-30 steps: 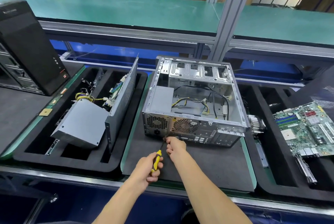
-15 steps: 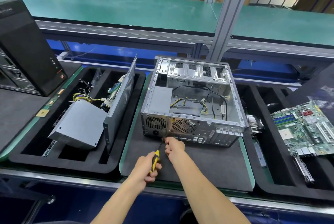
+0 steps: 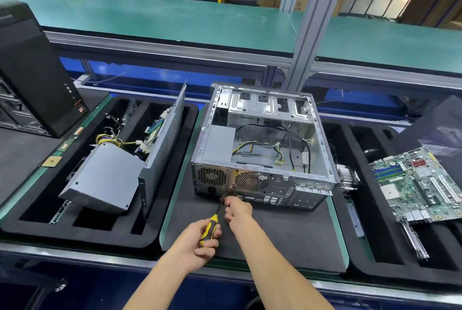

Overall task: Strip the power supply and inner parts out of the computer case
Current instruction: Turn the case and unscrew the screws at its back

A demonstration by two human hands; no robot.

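At the far left a black tower (image 3: 37,72) stands on the table (image 3: 22,157); a small red label sits low on its front, its writing too small to read. Right of it a black foam tray (image 3: 105,234) holds a loose grey supply (image 3: 105,177) tilted against an upright perforated panel (image 3: 167,139), yellow wires behind it. Bare slots in the tray lie open at its near edge.

In the middle the case (image 3: 262,149) lies open side up on a dark mat (image 3: 287,234), its rear face toward the person. The power supply (image 3: 220,142) sits inside at the left rear corner, with yellow and black cables (image 3: 265,147) trailing across the case floor. A small yellow sticker is on the rear face between the 2 fan grilles; its print cannot be read. The mat is bare along its near edge and to the right of the arms.

The left hand (image 3: 200,239) grips the yellow-black handle of a screwdriver (image 3: 212,224), tip at the lower rear edge of the case. The right hand (image 3: 237,209) is curled there too, fingertips pinching at the tip.

At the right a 2nd tray (image 3: 375,254) carries a green motherboard (image 3: 422,184); its markings are illegible.
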